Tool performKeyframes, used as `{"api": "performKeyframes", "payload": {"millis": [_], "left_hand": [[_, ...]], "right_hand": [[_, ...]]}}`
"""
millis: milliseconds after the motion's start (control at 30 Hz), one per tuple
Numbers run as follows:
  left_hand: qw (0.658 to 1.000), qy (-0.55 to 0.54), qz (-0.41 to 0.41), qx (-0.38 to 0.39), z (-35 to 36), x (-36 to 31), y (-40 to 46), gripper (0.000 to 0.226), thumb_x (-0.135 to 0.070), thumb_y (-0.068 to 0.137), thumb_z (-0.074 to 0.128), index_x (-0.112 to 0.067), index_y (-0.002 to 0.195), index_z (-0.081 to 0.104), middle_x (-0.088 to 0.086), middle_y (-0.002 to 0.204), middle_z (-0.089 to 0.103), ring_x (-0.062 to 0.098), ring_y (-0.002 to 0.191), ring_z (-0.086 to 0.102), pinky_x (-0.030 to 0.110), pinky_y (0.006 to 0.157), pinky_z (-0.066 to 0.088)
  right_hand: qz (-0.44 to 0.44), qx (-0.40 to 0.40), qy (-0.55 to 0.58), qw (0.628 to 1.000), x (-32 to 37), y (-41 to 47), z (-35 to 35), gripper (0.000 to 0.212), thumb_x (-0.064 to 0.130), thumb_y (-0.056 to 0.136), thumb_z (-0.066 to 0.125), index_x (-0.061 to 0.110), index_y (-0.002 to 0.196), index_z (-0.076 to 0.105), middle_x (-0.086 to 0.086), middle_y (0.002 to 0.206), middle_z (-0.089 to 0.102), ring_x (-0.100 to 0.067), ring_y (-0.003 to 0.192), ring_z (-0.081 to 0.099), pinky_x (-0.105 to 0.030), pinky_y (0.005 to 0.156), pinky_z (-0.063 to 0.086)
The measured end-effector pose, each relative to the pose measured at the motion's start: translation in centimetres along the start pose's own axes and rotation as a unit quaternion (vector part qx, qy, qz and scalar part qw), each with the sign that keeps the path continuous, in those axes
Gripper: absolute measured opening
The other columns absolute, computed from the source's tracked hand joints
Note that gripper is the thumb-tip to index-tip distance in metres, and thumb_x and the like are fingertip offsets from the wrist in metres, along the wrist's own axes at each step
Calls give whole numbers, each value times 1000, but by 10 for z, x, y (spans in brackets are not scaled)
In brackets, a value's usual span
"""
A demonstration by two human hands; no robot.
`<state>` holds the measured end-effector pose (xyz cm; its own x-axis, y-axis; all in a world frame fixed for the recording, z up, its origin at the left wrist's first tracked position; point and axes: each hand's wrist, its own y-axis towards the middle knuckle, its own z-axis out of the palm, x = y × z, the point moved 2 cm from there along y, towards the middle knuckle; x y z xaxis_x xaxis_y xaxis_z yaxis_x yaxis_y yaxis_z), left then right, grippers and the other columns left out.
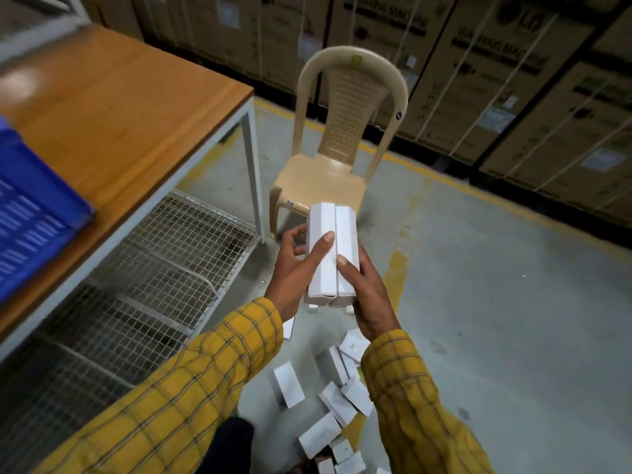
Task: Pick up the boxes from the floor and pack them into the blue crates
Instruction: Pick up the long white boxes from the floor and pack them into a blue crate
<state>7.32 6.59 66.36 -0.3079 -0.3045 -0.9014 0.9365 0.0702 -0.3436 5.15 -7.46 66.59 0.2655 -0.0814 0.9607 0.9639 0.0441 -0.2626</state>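
Note:
Both hands hold a bundle of white boxes [332,234] side by side, in the air above the floor. My left hand [294,268] grips the bundle from the left, thumb laid across the top face. My right hand [367,289] grips it from the right, thumb on top. More boxes may be under the two visible ones; I cannot tell how many. Several white boxes [337,401] lie scattered on the grey floor below my arms. A blue crate [30,217] stands on the wooden table at the far left, its inside out of view.
The wooden table [113,107] has a white frame and a wire mesh shelf [143,295] beneath it. A beige plastic chair [337,148] stands beyond the boxes. Large cardboard cartons [513,80] line the back wall behind a yellow floor line.

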Motion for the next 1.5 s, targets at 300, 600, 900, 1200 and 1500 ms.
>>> {"api": "performKeyframes", "payload": {"millis": [300,600,900,1200,1500], "left_hand": [[996,-11,84,-37,-61,-106,-63,64,-37,79,85,-35,130,47,13,121,67,27,102,73,48,80,63],[992,31,116,-31,-138,-222,-84,58,-42,93,68,-37,135,28,4,124,63,21,98,73,46,79,63],[978,-3,196,-76,-249,-331,-89,64,-27,91,72,-34,141,32,5,121,61,19,100,69,20,59,57],[957,-19,215,-193,-376,-357,-85,67,-33,85,77,-29,136,34,10,125,65,20,105,70,26,70,57],[937,-58,142,-313,-477,-353,-65,81,-47,75,84,-20,133,35,4,128,64,20,110,69,47,94,58]], "right_hand": [[-60,89,-5,994,81,-39,93,65,31,96,71,31,154,43,-3,148,59,-28,135,57,-58,113,43],[-131,133,-40,982,163,-40,213,62,36,95,69,33,152,45,1,146,60,-25,130,61,-57,108,48],[-167,192,-19,967,229,-15,337,53,34,97,63,30,149,49,-5,140,64,-32,122,66,-56,98,54],[-117,325,-40,937,221,19,485,48,31,98,62,21,144,54,-11,137,66,-40,124,63,-56,102,49],[-30,403,-120,907,187,76,599,61,54,79,76,19,124,57,-10,127,70,-31,115,69,-49,90,56]]}}
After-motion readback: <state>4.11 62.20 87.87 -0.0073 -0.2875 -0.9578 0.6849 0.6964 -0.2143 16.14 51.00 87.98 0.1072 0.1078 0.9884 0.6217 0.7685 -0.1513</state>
